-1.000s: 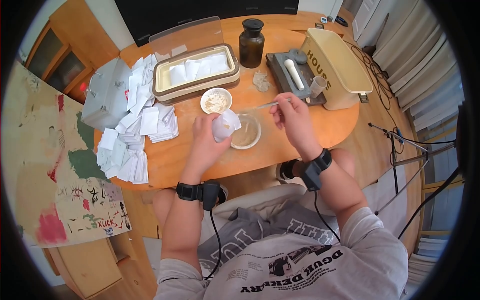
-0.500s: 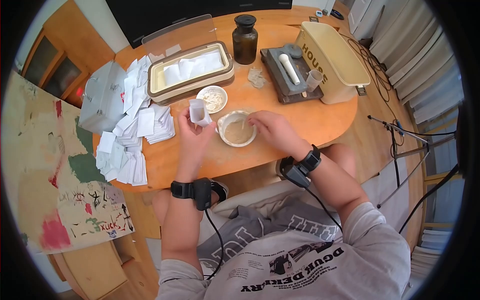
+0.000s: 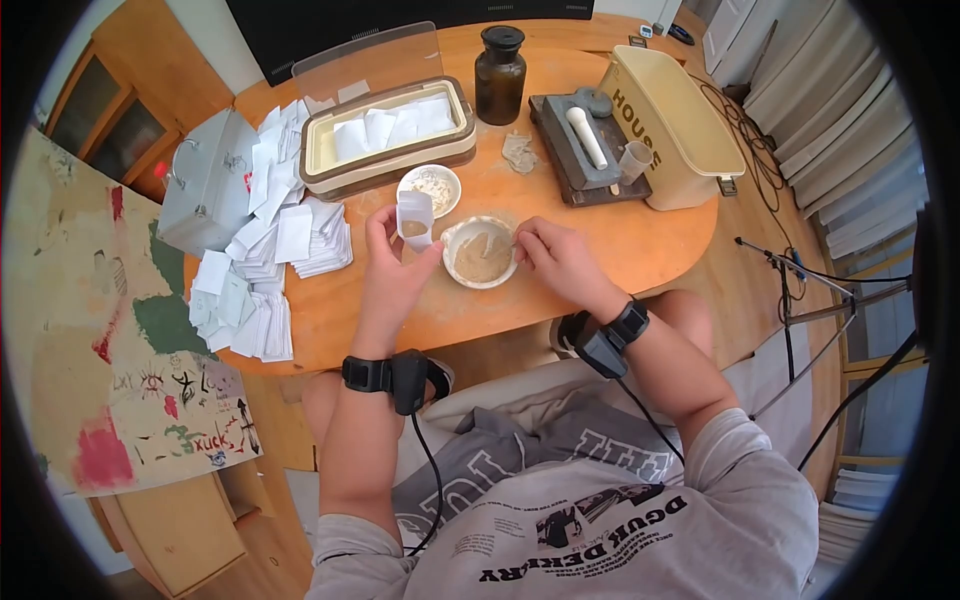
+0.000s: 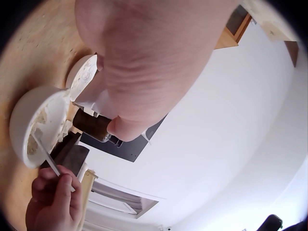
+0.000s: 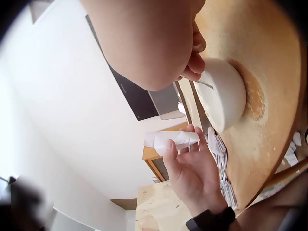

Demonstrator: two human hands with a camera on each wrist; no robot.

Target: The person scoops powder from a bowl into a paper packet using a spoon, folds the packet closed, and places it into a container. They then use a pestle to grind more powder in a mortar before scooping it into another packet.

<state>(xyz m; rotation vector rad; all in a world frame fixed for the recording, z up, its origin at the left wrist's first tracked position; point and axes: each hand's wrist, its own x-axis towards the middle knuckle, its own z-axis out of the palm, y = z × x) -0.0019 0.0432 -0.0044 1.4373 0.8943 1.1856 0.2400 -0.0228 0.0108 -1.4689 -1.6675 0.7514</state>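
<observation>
The person is leaning over the round wooden table [image 3: 640,250], working at the white bowl [image 3: 482,257] of tan powder near its front edge. Since a second ago the right hand [image 3: 556,258] has been coming down to the bowl, and is now pinching a thin spatula [image 4: 45,155] dipping into it. Just left of the bowl, the left hand [image 3: 392,262] is holding a small paper packet [image 3: 415,218] open and upright, apparently awaiting another scoop.
</observation>
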